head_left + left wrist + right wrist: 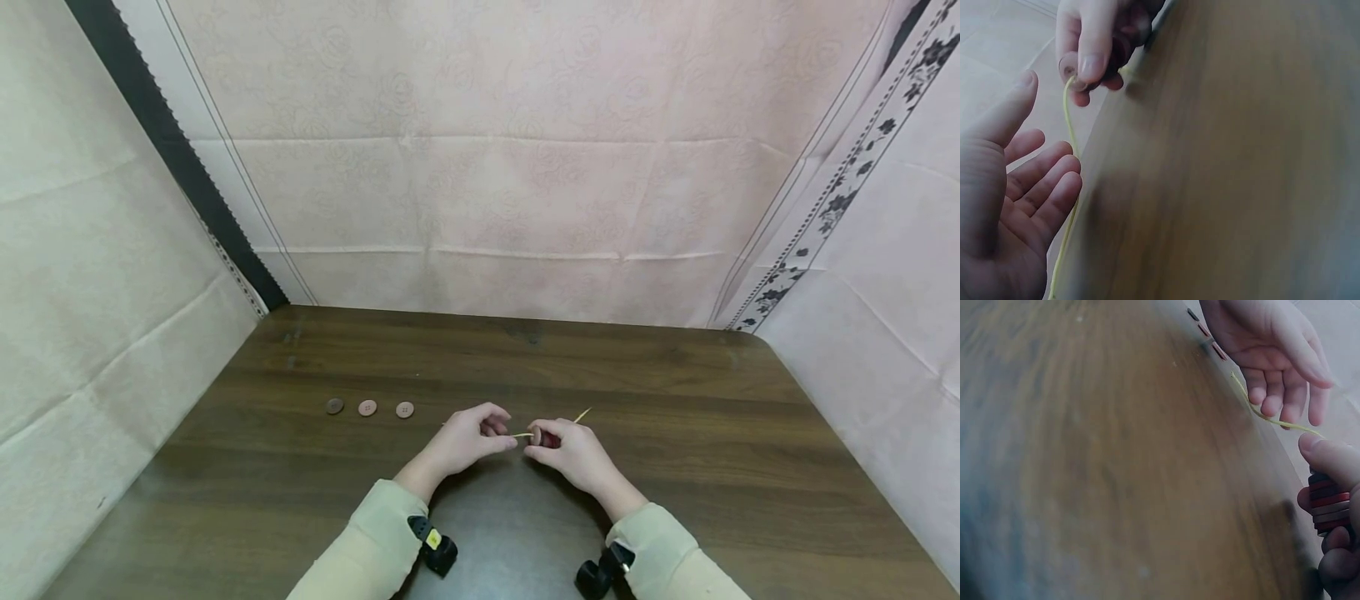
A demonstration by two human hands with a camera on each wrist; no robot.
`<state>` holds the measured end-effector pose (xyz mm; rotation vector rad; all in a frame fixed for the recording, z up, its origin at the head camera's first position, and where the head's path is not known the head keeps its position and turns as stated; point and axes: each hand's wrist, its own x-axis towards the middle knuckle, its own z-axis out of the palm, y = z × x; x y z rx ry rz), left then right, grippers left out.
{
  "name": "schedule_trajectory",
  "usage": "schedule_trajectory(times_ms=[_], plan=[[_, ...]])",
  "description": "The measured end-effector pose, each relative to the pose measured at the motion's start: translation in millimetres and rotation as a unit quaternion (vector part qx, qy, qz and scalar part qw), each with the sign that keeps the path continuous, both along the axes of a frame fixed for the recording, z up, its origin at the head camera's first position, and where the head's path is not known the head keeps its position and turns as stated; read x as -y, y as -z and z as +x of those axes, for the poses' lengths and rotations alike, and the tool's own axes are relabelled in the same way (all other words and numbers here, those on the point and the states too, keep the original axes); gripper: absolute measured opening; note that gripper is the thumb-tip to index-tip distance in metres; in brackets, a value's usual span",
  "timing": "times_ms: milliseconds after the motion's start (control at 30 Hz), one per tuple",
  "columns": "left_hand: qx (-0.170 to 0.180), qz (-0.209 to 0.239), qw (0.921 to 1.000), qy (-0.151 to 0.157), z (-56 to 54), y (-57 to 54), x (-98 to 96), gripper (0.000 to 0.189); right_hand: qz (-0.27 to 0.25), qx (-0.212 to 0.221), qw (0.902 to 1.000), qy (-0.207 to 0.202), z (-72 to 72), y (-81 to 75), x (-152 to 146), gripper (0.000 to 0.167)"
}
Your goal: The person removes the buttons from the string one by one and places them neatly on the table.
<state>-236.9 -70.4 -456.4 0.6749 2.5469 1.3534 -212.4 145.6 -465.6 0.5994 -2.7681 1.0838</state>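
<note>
Button stack [1330, 503]: partly hidden by right hand [572, 457], count unreadable. Right hand, gripping stack, cut off at right wrist view's right edge. Cord [1067, 115] within stack hidden. Dark loose button [334, 406], left of stack: holes too small to tell. Tabletop [1229, 156] below stack: grain blurred, left wrist view

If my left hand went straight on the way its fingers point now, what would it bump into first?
Your left hand would probably meet your right hand, with its button stack, first. The yellow string runs between them, but exact depth is unclear.
</note>
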Motion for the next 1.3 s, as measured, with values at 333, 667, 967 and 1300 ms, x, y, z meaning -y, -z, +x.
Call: schedule_trajectory(times_ms=[333, 667, 967, 1300], plan=[[-0.011, 0.009, 0.9997, 0.019, 3.0, 0.0, -13.7, 0.035, -0.002, 0.002, 1.0, 0.002, 0.2, 1.0, 0.4, 0.021], [-0.014, 0.003, 0.9997, 0.019, 3.0, 2.6, -21.1, 0.031, 0.007, 0.001, 1.0, -0.002, 1.0, -0.1, -1.0, 0.017], [-0.025, 0.001, 0.9992, 0.032, 2.8, 2.1, -23.5, 0.023, 0.008, 0.01, 0.9999, -0.002, 2.3, -0.6, 0.1, 0.015], [-0.024, 0.008, 0.9989, 0.039, 1.9, 1.3, -25.7, 0.021, 0.006, 0.007, 1.0, -0.002, 2.2, -0.3, 0.3, 0.011]])
